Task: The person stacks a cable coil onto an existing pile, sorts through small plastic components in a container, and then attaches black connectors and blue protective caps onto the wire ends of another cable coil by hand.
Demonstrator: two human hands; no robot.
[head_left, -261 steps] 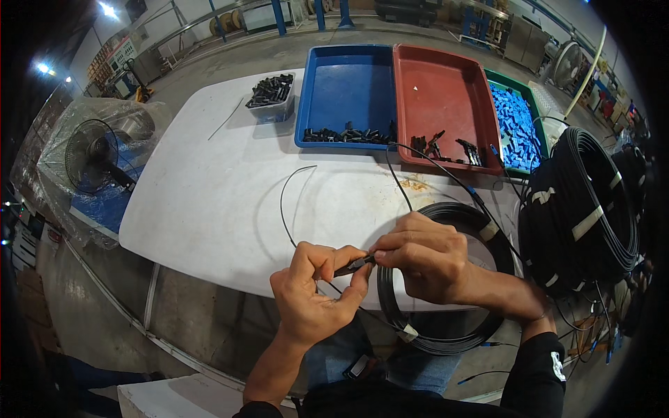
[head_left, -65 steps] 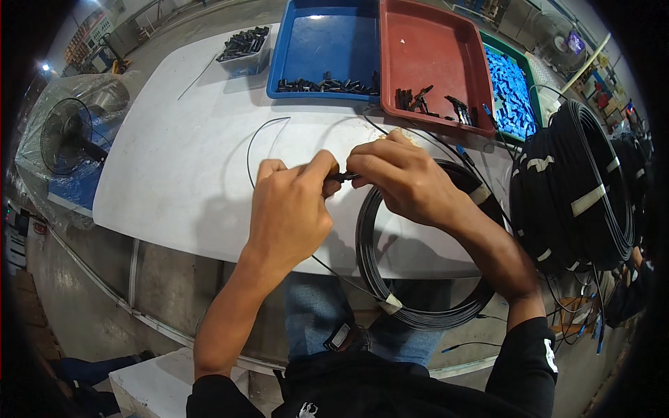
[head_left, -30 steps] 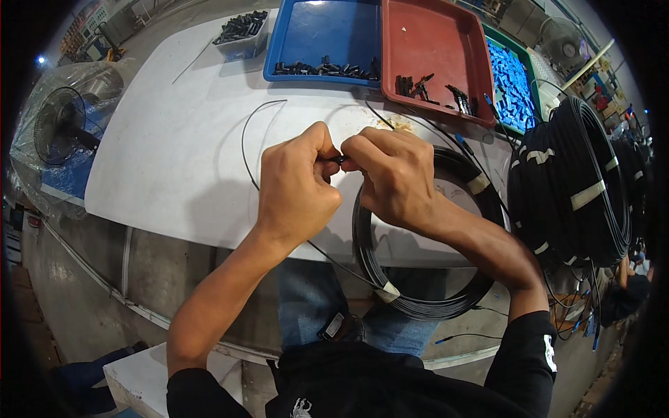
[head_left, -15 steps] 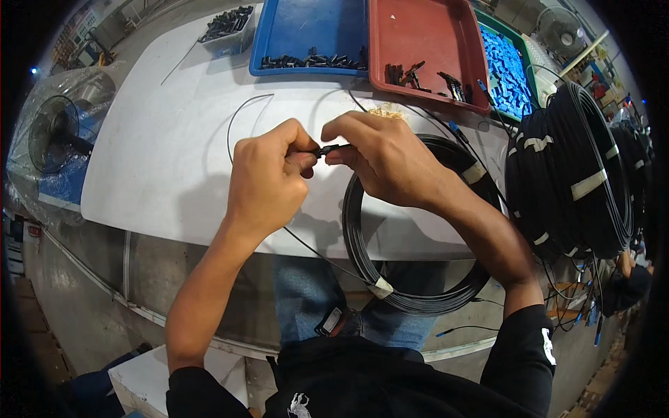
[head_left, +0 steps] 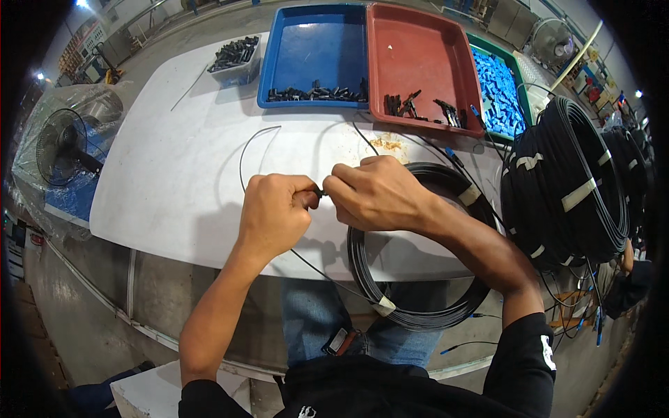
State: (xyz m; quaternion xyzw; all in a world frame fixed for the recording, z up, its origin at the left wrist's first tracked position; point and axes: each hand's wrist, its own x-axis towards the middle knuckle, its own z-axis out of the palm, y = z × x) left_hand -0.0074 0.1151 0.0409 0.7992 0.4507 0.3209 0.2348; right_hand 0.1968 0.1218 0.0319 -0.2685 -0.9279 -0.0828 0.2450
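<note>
Over the white table, my two hands meet at a small black connector piece. My left hand pinches one end of it between thumb and forefinger. The curled fingers of my right hand are closed on the other end and hide most of it. A thin black cable runs from below my left hand to a taped coil of black cable, which lies under my right forearm and overhangs the table's near edge. Another length of thin black cable curves up beyond my left hand.
At the far side stand a blue tray and a red tray with black parts, a green bin of blue pieces, and a clear tub of black parts. Large cable coils stand on the right; a fan is at left.
My right fingers have closed in around the connector, covering more of it, and the hands are nearer together. The whole scene sits lower in the picture.
</note>
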